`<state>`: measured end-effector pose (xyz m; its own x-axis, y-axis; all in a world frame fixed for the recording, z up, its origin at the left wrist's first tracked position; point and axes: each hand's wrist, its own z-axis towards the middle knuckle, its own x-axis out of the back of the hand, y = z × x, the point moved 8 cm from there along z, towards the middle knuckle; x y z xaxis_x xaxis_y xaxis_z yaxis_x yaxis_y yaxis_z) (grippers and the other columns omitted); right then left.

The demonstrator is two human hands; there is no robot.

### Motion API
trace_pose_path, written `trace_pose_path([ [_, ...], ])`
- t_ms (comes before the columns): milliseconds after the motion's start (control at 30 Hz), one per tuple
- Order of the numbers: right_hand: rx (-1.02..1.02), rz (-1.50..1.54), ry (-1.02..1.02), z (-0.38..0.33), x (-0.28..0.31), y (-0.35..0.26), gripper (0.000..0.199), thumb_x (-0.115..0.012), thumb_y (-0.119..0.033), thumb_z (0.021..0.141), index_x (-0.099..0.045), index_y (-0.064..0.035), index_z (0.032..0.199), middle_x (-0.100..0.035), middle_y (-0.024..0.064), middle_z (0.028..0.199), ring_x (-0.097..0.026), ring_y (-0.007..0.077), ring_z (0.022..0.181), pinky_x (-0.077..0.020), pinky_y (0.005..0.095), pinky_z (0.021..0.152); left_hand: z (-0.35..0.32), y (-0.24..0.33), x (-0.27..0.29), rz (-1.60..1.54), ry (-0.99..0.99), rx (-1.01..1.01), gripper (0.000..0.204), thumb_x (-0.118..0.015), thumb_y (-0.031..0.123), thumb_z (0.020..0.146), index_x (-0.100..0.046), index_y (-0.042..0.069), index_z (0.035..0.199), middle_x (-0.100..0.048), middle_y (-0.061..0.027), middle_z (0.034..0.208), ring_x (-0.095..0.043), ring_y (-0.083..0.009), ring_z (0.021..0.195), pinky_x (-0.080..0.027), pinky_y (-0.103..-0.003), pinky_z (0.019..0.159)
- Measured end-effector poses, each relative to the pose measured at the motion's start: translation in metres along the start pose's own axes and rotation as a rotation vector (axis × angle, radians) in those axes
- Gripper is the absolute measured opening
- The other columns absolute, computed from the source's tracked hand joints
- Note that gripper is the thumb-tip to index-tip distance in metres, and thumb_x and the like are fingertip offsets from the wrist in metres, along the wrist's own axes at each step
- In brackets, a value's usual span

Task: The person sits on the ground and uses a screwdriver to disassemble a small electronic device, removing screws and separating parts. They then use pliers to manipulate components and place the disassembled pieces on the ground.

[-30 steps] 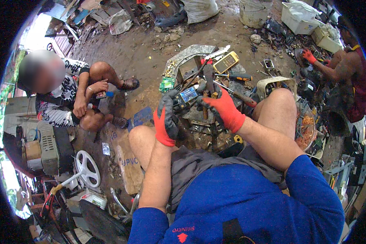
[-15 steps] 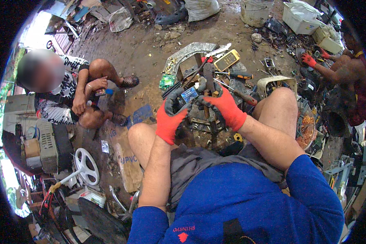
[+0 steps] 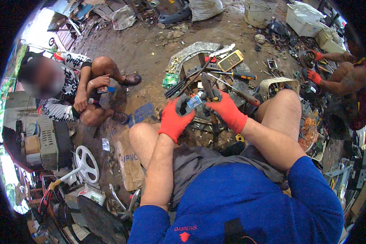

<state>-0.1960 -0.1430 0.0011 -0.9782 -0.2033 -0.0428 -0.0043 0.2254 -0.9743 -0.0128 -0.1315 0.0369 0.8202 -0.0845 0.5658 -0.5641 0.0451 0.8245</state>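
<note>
My left hand (image 3: 178, 118), in a red glove with dark grip fingers, is closed around a small block with a blue label (image 3: 194, 101). A small pale part (image 3: 201, 94) shows at the block's upper right end. My right hand (image 3: 229, 112), gloved alike, is just to the right with its fingers curled in. What it grips is hidden. Beside its fingertips an upright brown tool-like bar (image 3: 207, 83) rises from the work spot between my knees. Beyond my hands lie a yellow-framed meter (image 3: 230, 61), a screwdriver with an orange-black handle (image 3: 245, 76) and a green circuit board (image 3: 170, 80).
A seated person (image 3: 75, 81) is at the left. At the right, another person's red-gloved hands (image 3: 314, 76) handle dark parts. A beige container (image 3: 278, 83) stands by my right knee, and a tub of copper-coloured scrap (image 3: 309, 134) beside it. Flattened cardboard (image 3: 128, 162) lies left of my legs.
My left hand has turned and shifted slightly right with the blue-labelled block, which is now tilted. The right hand has closed in a little. The person at the right has moved their hands apart.
</note>
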Motion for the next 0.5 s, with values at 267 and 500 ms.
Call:
trace_pose_path([
  [267, 0.050, -0.238, -0.018, -0.003, -0.001, 0.010, 0.048, -0.069, -0.021, 0.079, -0.057, -0.0026, 0.121, -0.066, 0.0153, 0.107, -0.063, 0.0245, 0.098, -0.0478, 0.0348, 0.088, 0.005, -0.025, 0.009, 0.173, 0.026, 0.133, 0.053, -0.078, 0.030, 0.068, -0.063, 0.007, 0.114, -0.063, -0.0175, 0.111, -0.061, -0.0313, 0.104, -0.047, -0.040, 0.091],
  [500, 0.023, -0.264, 0.041, -0.013, -0.007, -0.004, 0.048, -0.067, -0.023, 0.080, -0.055, -0.0027, 0.122, -0.066, 0.0173, 0.106, -0.063, 0.0280, 0.099, -0.0476, 0.0361, 0.088, 0.066, -0.080, 0.079, 0.372, 0.246, 0.150, 0.059, -0.076, 0.035, 0.070, -0.061, 0.004, 0.119, -0.052, -0.0279, 0.128, -0.044, -0.0384, 0.127, -0.038, -0.043, 0.104],
])
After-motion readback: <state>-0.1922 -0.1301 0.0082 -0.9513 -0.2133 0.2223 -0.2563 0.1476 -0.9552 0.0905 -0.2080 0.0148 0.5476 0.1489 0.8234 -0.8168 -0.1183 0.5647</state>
